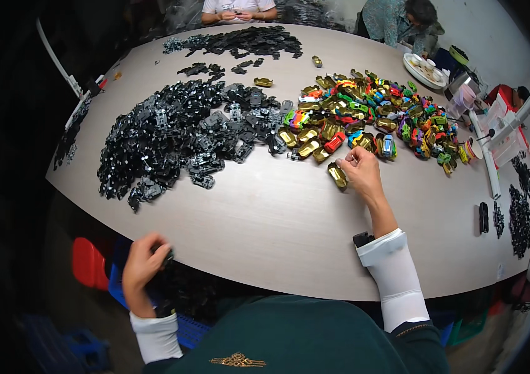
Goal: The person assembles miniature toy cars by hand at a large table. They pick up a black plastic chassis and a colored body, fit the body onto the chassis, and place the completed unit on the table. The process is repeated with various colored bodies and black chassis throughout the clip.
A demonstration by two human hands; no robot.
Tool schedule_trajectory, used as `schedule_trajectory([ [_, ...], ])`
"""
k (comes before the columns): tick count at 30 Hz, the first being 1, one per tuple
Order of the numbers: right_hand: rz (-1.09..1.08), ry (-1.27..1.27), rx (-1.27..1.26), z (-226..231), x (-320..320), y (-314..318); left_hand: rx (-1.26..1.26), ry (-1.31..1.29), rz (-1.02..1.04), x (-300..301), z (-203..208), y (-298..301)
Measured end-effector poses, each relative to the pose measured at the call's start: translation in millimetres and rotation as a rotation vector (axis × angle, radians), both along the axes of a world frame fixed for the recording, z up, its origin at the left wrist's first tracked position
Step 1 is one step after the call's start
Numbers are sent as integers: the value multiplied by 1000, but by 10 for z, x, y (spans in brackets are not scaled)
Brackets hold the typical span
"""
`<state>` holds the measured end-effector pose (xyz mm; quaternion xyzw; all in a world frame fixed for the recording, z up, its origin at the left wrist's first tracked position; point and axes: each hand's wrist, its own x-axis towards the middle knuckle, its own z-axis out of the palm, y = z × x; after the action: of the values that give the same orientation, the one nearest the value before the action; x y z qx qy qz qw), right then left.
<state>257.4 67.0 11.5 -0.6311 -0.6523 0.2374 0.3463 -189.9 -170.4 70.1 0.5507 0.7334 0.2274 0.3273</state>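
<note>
Picking step: right hand (359, 169) pinches a gold shell (338, 176) on the surface (277, 230); left hand (143, 265) grips a black chassis (166, 255) below its edge. Next move likely calls for bringing both together.

There is just one view. The camera sits on the person's head and looks down and forward over a big rounded table (277, 218). It sees very wide, so the table's edge bends near the rim and the corners go dark. The person's own arms come in from the bottom, very close. The far side of the table, at the top, looks small.
</note>
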Motion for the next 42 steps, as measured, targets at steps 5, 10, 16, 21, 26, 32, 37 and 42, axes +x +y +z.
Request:
schedule_trajectory([
  [5,11,-259,-72,146,-115,-139,164,342,47,-174,161,-261],
  [10,91,-388,-107,114,-234,-225,378,118,12,328,-5,641],
  [16,168,17,-154,78,-222,-179,468,479,-136,526,-382,1331],
  [21,295,726,-490,185,-360,-222,467,388,-183,767,-463,1414],
  [26,360,707,-455,93,-471,-309,507,85,-329,1266,-452,1529],
  [32,364,543,-408,51,-439,-269,450,-256,-360,1735,-536,1681],
  [37,358,529,-384,50,-374,-248,764,228,-376,1857,-399,1715],
  [42,297,660,-442,86,-390,-271,624,249,-397,1807,-558,1818],
])
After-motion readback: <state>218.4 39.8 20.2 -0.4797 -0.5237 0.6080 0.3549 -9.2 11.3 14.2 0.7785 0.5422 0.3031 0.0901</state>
